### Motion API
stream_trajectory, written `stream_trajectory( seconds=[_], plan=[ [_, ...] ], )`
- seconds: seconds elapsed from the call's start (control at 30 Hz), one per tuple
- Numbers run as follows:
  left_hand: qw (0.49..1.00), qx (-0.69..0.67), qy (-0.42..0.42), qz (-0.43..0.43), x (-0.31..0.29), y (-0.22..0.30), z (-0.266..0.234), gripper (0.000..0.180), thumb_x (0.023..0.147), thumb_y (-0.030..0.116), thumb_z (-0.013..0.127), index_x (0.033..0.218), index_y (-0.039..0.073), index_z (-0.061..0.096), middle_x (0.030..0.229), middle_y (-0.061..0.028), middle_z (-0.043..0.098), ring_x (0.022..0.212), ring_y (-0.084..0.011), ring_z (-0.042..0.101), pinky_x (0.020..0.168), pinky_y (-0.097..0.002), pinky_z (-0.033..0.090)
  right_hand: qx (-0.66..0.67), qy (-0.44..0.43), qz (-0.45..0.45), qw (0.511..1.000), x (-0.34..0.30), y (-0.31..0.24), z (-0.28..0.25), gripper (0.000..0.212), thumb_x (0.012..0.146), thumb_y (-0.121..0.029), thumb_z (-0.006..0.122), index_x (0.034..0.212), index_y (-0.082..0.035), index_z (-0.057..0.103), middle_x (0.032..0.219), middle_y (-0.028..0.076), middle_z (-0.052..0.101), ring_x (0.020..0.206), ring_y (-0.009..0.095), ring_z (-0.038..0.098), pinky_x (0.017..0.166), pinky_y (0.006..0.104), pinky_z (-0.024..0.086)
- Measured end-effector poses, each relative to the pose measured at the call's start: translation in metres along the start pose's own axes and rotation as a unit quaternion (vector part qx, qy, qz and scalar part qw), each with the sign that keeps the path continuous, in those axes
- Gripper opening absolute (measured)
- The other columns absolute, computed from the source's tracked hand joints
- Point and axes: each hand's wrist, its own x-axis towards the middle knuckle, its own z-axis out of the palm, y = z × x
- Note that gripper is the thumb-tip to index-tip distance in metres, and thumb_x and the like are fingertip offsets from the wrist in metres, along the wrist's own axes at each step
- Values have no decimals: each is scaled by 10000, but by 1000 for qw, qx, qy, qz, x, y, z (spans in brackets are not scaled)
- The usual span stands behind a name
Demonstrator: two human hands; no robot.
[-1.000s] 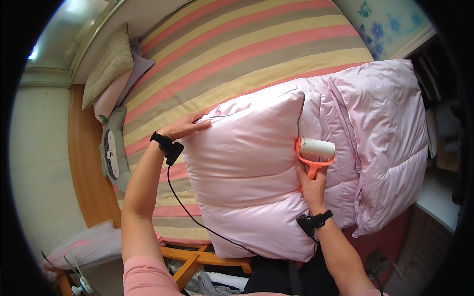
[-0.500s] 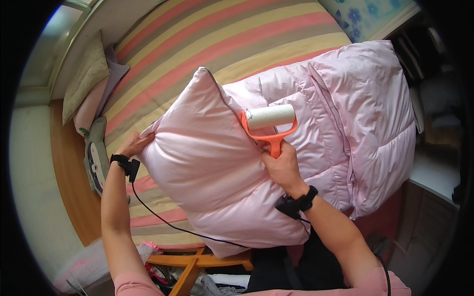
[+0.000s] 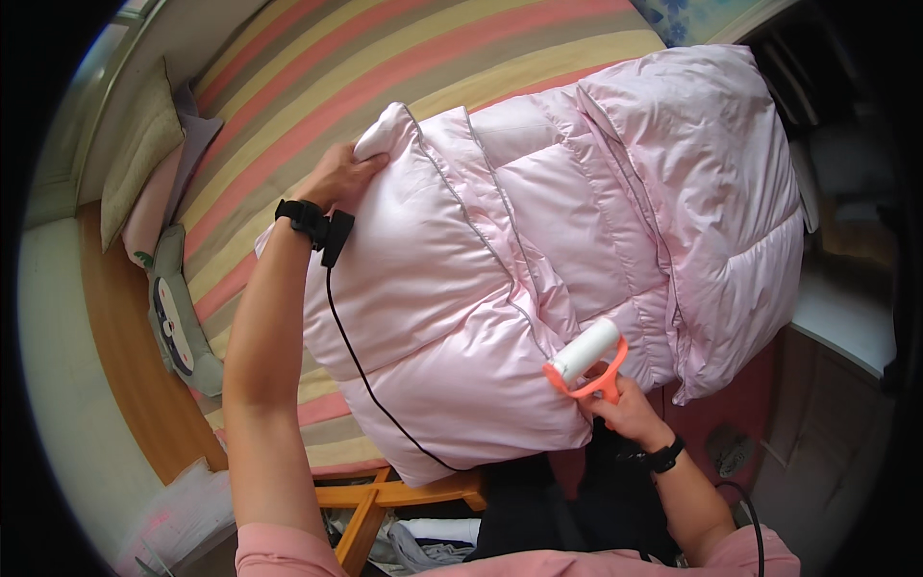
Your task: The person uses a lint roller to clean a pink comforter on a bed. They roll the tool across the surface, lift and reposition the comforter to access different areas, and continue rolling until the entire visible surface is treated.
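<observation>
A pink quilted duvet (image 3: 452, 317) with grey piping lies folded over the bed. My left hand (image 3: 341, 173) grips the duvet by its far left corner, fingers closed on the fabric. In my right hand (image 3: 630, 409) is a lint roller (image 3: 588, 348) with a white sticky roll and an orange frame and handle. The roller is at the duvet's near edge, on the right side of the left fold; whether it presses on the cloth I cannot tell. Black straps sit on both wrists, with a black cable hanging from the left one across the duvet.
A striped sheet (image 3: 317, 115) covers the bed. Pillows (image 3: 144, 159) and a grey animal-shaped cushion (image 3: 178, 327) lie along the left side by a wooden board (image 3: 130, 337). A wooden frame (image 3: 385, 495) stands near me, with clothes below it. A white surface (image 3: 846, 332) is at right.
My left hand has moved from the duvet's left side up to its far corner, which now lies folded lower. My right hand has carried the lint roller down and right, toward me.
</observation>
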Motion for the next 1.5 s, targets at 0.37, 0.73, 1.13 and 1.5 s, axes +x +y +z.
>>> stream_trajectory(
  seconds=[0.37,0.73,1.13,1.5],
  plan=[
    [996,-33,12,87,74,21,45,468,1018,346,682,1279,-41,639,1188,-90,703,1040,-143,642,899,-292,507,-78,267,-91,956,-52,115,35,166,848,-1,718,1012,19,697,877,169,722,841,343,726,749,400,556],
    [973,-193,75,103,73,19,74,331,1025,274,683,1164,-26,707,1013,-48,743,866,-110,665,756,-267,530,3,222,-96,970,-24,127,31,194,853,-48,735,1034,11,701,948,199,738,908,359,743,770,393,562],
    [934,-70,348,29,-83,-97,9,537,1088,344,541,1502,11,462,1500,-124,512,1363,-222,496,1165,-366,359,-92,358,-268,890,-73,9,-155,121,850,-61,766,938,-2,708,866,100,735,814,185,716,728,336,540],
    [801,-342,215,-442,-309,-310,110,567,1050,484,575,1516,190,443,1422,20,548,1222,-136,510,962,-380,458,-248,401,-110,875,97,-117,-573,525,1010,-458,653,1270,-2,667,1149,38,691,1030,135,577,935,304,451]
  ],
)
